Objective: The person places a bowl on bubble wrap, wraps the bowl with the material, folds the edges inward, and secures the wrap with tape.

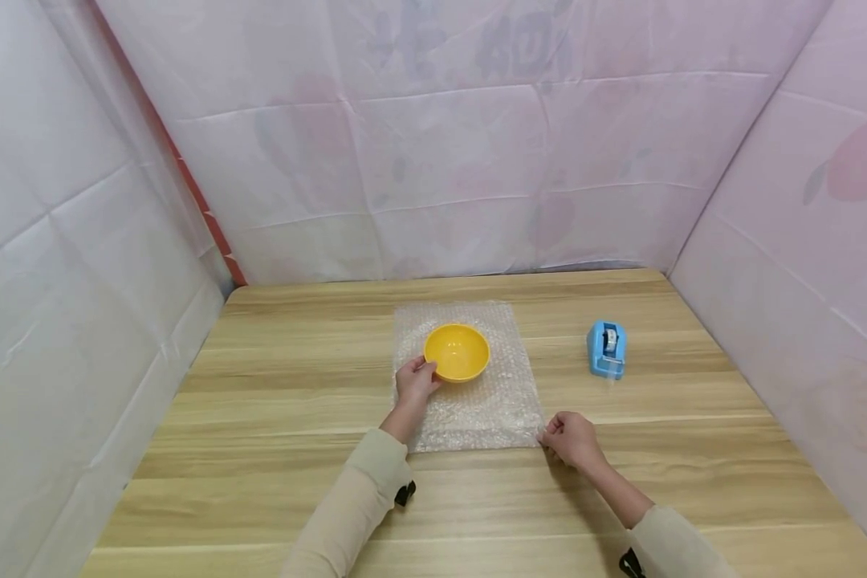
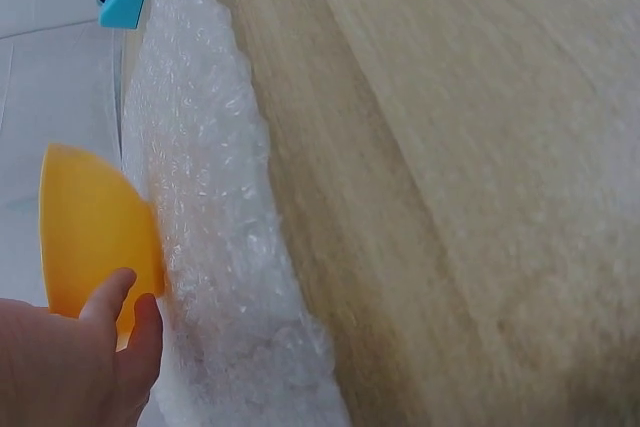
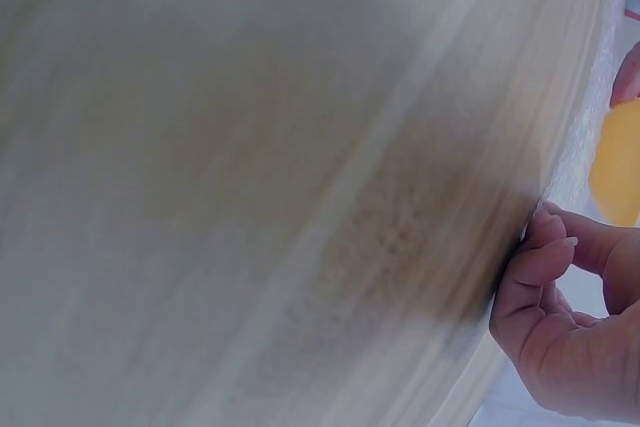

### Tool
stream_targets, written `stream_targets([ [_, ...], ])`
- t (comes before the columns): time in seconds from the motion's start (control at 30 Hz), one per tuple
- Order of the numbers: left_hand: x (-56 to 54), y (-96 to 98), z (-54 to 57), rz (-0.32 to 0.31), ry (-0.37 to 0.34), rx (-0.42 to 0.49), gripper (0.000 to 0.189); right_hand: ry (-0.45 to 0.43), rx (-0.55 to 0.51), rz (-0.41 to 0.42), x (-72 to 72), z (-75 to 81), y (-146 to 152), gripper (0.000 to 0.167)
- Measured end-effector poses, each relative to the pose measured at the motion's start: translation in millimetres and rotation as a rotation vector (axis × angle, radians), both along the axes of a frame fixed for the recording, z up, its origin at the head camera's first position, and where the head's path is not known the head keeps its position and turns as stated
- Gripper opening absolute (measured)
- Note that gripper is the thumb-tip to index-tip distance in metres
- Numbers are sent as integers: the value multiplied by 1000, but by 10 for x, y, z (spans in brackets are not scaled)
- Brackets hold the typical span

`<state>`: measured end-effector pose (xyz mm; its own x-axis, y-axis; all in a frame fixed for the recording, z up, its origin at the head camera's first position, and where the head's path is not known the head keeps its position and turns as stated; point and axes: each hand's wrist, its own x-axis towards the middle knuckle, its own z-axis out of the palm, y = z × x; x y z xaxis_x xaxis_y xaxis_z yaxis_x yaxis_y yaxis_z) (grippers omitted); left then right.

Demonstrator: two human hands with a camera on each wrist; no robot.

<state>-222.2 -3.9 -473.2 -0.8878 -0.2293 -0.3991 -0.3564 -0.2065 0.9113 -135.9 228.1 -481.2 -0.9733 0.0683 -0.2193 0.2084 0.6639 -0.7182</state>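
A yellow bowl (image 1: 457, 353) stands upright on a sheet of clear bubble wrap (image 1: 477, 413) laid flat on the table. My left hand (image 1: 415, 379) holds the bowl at its near left side. In the left wrist view, fingertips of the left hand (image 2: 95, 362) lie against the outer wall of the bowl (image 2: 95, 227); the thumb is hidden there. With curled fingers, my right hand (image 1: 572, 437) pinches the near right corner of the bubble wrap. The right wrist view shows thumb and forefinger of that hand (image 3: 570, 327) together at the sheet's edge.
A blue tape dispenser (image 1: 607, 351) with a roll of tape stands to the right of the bubble wrap. The wooden table (image 1: 274, 401) is bounded by hanging pale cloth (image 1: 441, 160) at the back and both sides.
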Motion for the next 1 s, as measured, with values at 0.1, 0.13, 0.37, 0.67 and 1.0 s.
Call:
stream_targets([
  [0.1,6,-4,0,-4,-1,5,36,15,13,12,-6,2,4,15],
  [0.13,8,-6,-3,-5,1,8,36,18,15,13,-7,1,5,15],
  [0.37,18,-23,-22,-9,-6,25,40,8,-54,-20,29,3,8,15],
  [0.67,10,-11,-22,-3,-11,18,41,-91,-433,-137,25,71,-13,19],
  [1.0,17,-6,-19,-5,-6,20,41,-116,-649,-108,41,110,-200,22],
])
